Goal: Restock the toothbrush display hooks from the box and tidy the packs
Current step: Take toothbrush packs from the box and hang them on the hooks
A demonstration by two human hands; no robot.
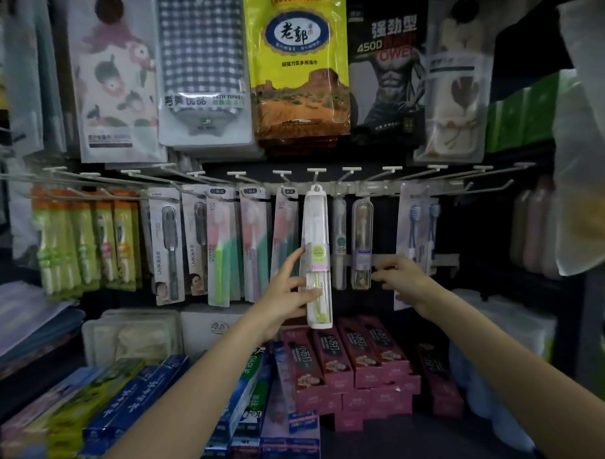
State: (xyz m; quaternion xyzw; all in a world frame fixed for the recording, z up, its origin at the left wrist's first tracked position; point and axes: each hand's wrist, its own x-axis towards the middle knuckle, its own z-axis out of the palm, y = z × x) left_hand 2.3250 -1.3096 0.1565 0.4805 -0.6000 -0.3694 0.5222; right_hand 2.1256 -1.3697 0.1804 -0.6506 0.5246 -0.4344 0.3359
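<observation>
At the bottom of the frame, blue and pink toothpaste cartons (327, 367) lie stacked on the shelf beneath both forearms. Just above centre, the left hand (285, 297) grips the lower half of a tall clear plastic toothbrush case with a green brush inside (316, 257), fingers curled round its edge. The case's long axis is vertical, its hang tab at the white wire hook (316, 176) directly above, so the left hand is plainly nearer. Right of centre, the right hand (404, 279) pinches at the bottom of a neighbouring clear capsule-shaped pack (361, 243). No box is visible.
</observation>
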